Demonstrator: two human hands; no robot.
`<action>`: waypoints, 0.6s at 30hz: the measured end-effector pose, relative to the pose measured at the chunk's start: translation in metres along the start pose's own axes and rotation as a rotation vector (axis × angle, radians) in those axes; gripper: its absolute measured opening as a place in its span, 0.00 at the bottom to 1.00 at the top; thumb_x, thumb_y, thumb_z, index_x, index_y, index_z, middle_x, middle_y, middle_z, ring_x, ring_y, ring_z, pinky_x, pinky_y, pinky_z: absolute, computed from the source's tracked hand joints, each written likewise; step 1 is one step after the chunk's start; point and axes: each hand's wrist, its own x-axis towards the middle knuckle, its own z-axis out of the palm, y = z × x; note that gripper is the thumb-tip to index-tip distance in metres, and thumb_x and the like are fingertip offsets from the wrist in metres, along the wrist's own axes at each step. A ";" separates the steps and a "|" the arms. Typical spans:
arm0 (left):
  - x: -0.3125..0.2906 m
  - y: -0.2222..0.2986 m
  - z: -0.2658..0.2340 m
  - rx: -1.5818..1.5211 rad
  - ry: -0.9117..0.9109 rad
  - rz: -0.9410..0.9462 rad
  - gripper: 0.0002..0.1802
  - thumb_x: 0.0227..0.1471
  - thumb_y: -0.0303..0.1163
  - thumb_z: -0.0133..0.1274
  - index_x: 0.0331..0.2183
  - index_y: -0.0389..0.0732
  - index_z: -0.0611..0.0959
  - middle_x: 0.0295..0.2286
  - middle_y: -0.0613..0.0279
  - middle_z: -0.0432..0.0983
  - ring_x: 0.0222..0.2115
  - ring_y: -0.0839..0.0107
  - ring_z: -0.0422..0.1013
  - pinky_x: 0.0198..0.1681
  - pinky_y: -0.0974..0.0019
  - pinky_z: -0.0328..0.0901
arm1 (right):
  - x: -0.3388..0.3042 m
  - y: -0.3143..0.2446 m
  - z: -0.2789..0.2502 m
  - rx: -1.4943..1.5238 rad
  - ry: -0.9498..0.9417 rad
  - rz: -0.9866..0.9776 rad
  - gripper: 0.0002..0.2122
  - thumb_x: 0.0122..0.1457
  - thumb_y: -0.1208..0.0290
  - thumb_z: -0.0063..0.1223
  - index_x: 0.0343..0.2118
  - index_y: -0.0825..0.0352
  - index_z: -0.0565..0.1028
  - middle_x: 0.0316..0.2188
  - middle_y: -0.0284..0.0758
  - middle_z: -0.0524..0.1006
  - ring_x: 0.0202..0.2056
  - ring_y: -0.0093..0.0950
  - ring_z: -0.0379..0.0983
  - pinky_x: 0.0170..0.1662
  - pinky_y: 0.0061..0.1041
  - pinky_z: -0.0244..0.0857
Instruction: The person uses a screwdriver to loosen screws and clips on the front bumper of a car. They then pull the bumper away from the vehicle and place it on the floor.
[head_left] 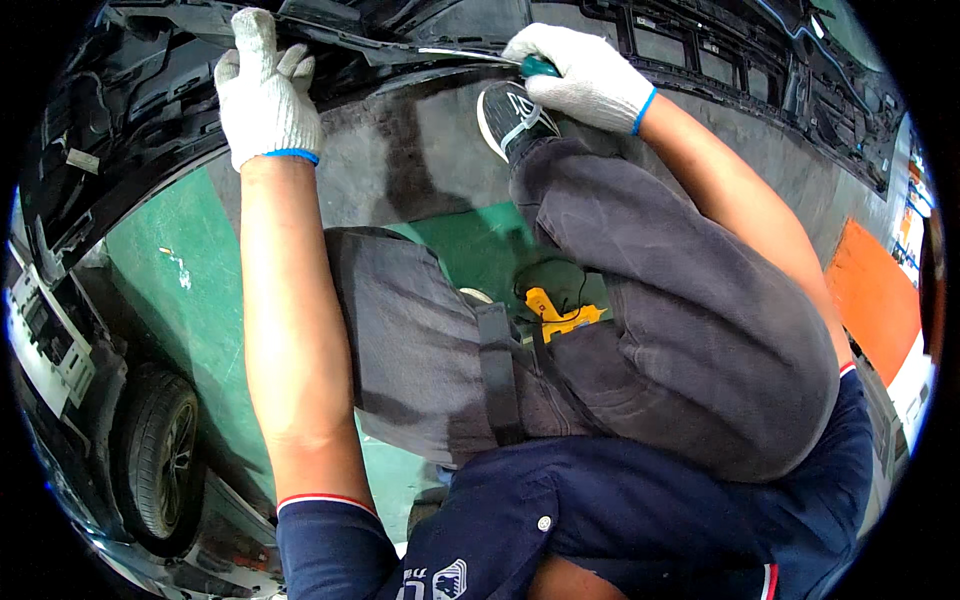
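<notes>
In my right hand [575,75], gloved in white knit, is a screwdriver with a green handle [540,66]. Its long, thin metal shaft [465,54] points left along the edge of a large black plastic car part [370,62], perhaps a bumper. My left hand [263,100], in a matching glove, lies against the same part farther left. Its fingers are stretched and spread, with nothing visible in them. Whether the screwdriver tip touches the plastic is too small to tell.
My bent legs and a black shoe [518,115] are just below the part. A yellow tool [560,316] with a black cord lies on the green floor between my legs. A car wheel [160,455] stands at the left, and an orange panel [870,295] at the right.
</notes>
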 end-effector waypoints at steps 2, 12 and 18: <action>-0.005 -0.001 0.003 0.041 0.005 0.082 0.32 0.57 0.54 0.64 0.49 0.40 0.71 0.34 0.61 0.71 0.37 0.63 0.72 0.42 0.58 0.69 | 0.003 0.002 0.002 0.084 -0.012 0.132 0.17 0.54 0.67 0.55 0.47 0.65 0.76 0.41 0.45 0.79 0.43 0.45 0.77 0.51 0.37 0.71; -0.017 0.017 0.019 0.314 -0.046 0.302 0.16 0.69 0.44 0.51 0.45 0.39 0.74 0.30 0.67 0.74 0.29 0.77 0.69 0.33 0.69 0.63 | 0.061 -0.049 0.015 -0.021 0.195 -0.156 0.32 0.58 0.48 0.62 0.60 0.65 0.73 0.55 0.46 0.75 0.57 0.45 0.71 0.61 0.38 0.65; -0.020 0.023 0.024 0.337 -0.070 0.333 0.17 0.68 0.39 0.51 0.46 0.33 0.76 0.34 0.63 0.76 0.32 0.76 0.70 0.38 0.69 0.66 | 0.103 -0.084 0.008 -0.006 0.217 -0.129 0.29 0.56 0.46 0.60 0.50 0.67 0.76 0.44 0.47 0.79 0.48 0.47 0.76 0.52 0.42 0.69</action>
